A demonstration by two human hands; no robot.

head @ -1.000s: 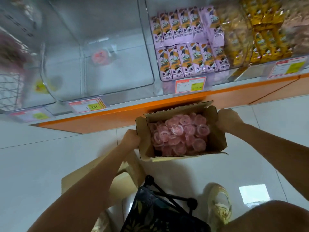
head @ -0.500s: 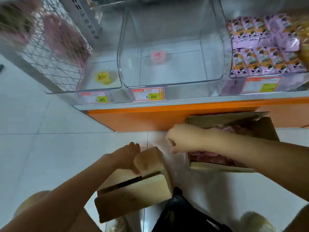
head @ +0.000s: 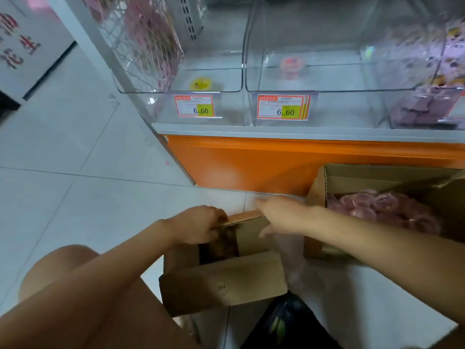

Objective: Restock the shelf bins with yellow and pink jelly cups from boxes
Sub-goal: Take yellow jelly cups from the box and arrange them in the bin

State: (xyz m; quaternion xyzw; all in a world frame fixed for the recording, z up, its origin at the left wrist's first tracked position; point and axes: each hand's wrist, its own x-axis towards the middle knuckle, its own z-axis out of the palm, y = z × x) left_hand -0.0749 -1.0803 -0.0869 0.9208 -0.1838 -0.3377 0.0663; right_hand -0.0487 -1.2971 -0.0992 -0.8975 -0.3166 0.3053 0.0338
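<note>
One change: right hand [head: 281,215] now stretches to the flap [head: 250,233]

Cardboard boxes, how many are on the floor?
2. The near box, flaps partly open, is gripped by the left hand; the right hand reaches over it. The far box, holding pink jelly cups, stands by the orange shelf base.

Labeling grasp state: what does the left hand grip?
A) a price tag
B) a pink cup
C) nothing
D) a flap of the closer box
D: the left hand curls over the raised flap of the closer box.
</note>
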